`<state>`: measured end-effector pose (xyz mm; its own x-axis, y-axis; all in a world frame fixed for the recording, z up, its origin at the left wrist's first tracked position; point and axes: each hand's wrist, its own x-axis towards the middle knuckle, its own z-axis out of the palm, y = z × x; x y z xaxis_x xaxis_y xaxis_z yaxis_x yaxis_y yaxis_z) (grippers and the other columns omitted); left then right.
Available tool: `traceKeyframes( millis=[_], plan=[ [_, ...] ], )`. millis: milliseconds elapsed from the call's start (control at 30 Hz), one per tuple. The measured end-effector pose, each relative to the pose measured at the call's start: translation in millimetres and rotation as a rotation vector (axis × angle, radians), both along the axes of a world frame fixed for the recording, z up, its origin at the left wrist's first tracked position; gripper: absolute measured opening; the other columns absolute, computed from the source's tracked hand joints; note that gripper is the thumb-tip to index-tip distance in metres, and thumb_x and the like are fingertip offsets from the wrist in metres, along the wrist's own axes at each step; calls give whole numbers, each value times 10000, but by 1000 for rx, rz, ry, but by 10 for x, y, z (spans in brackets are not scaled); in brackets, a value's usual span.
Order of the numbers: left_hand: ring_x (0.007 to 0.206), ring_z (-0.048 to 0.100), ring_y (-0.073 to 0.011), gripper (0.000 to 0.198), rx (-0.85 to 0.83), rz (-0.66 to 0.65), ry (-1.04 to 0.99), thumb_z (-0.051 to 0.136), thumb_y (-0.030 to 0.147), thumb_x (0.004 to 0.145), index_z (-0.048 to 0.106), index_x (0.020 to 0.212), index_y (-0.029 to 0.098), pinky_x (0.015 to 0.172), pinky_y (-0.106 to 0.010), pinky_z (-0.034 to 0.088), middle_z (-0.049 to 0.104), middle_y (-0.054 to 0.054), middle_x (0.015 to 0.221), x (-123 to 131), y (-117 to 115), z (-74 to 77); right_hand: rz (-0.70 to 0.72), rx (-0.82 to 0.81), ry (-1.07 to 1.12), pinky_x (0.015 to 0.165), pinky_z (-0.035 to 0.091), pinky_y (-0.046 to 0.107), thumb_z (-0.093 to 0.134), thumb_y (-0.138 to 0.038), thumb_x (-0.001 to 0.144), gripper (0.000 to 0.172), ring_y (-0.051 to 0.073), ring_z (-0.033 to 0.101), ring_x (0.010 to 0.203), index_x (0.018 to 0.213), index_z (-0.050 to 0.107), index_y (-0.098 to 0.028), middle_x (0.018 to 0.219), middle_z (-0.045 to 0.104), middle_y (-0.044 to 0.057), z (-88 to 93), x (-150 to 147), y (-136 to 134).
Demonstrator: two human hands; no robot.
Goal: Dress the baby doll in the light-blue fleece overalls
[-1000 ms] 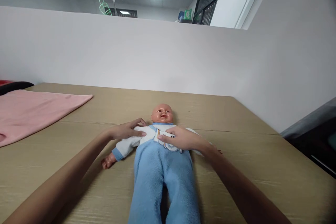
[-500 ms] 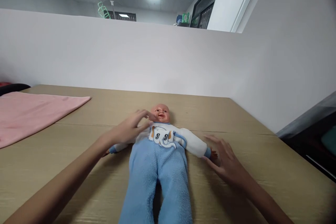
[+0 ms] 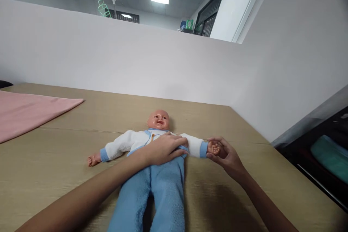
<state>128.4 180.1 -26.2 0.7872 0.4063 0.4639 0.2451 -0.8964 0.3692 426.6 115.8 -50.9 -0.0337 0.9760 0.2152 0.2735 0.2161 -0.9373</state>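
Note:
A baby doll (image 3: 152, 174) in light blue fleece trousers and a white top with blue cuffs lies on its back on the wooden table (image 3: 54, 174), head away from me. My left hand (image 3: 163, 148) lies flat on the doll's chest, fingers stretched toward the far arm. My right hand (image 3: 224, 154) is closed around the doll's small hand at the end of its outstretched sleeve. The doll's other arm lies spread to the left, untouched.
A pink cloth (image 3: 24, 110) is spread on the table at the far left. A white partition wall (image 3: 122, 54) runs behind the table and along its right side. A dark shelf with a teal object (image 3: 330, 156) sits at the right edge.
My left hand moved from the doll's shoulder by its head onto the chest. My right hand went from lying open on the table to gripping the doll's hand. The view shifted right.

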Motion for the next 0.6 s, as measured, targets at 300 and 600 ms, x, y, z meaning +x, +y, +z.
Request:
traceKeyframes(
  millis=[300, 600],
  plan=[
    [965, 707, -280, 228, -231, -134, -223, 628, 431, 1047, 760, 1020, 247, 908, -384, 491, 804, -102, 1009, -147, -105, 68, 297, 85, 0, 846, 586, 343, 816, -381, 922, 430, 198, 685, 923, 1290, 631, -259, 1017, 713, 46, 74, -828, 125],
    [805, 626, -191, 284, -677, -33, -433, 731, 467, 960, 674, 919, 192, 768, -305, 472, 682, -18, 841, -32, -34, 59, 237, 218, -107, 1110, 475, 427, 653, -406, 1030, 178, 273, 605, 1192, 1079, 744, -260, 1181, 666, 74, -51, -960, -143]
  ],
)
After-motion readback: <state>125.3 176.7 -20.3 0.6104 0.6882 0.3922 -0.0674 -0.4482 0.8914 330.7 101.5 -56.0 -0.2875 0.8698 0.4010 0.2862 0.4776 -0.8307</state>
